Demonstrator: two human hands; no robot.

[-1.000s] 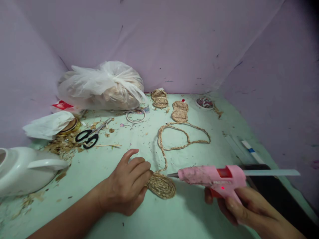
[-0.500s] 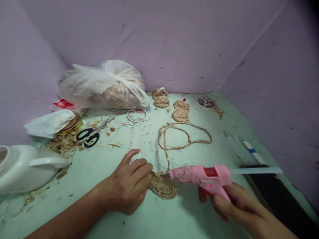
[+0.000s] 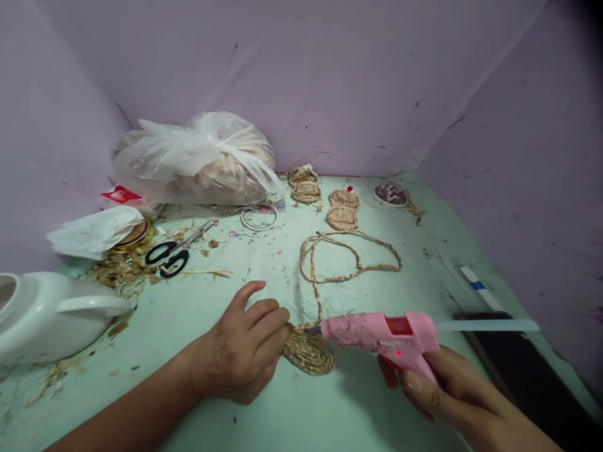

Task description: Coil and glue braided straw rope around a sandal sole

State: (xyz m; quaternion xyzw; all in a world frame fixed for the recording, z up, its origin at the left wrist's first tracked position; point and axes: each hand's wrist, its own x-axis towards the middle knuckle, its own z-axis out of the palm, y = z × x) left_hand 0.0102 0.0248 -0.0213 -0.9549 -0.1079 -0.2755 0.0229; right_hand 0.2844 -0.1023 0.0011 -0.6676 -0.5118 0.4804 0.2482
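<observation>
1. The left hand (image 3: 245, 358) rests on the green table (image 3: 282, 414) with its fingers curled. The fingertips pinch the left edge of a flat coil of braided straw cord (image 3: 308, 353) and hold it down.
2. The right hand (image 3: 438, 392) is closed round the grip of a pink hot-glue gun (image 3: 381, 333). The red lamp is lit and a clear glue stick (image 3: 485, 325) juts from the back.
3. The nozzle sits at the coil's upper rim, just where the loose braided cord (image 3: 348, 257) leaves the coil and loops away over the table.
4. The step in hand looks like gluing: a bead is laid at the seam between the last turn and the free cord.
5. Winding another turn would call for pressing the cord snug against the rim while the glue is soft. The fingertips need to stay clear of the hot nozzle and of the wet glue.
6. Further off lie black-handled scissors (image 3: 172, 254), a plastic bag of straw (image 3: 198, 160), a white pot (image 3: 47, 314), a ring (image 3: 258, 216) and two finished straw pieces (image 3: 342, 210).
</observation>
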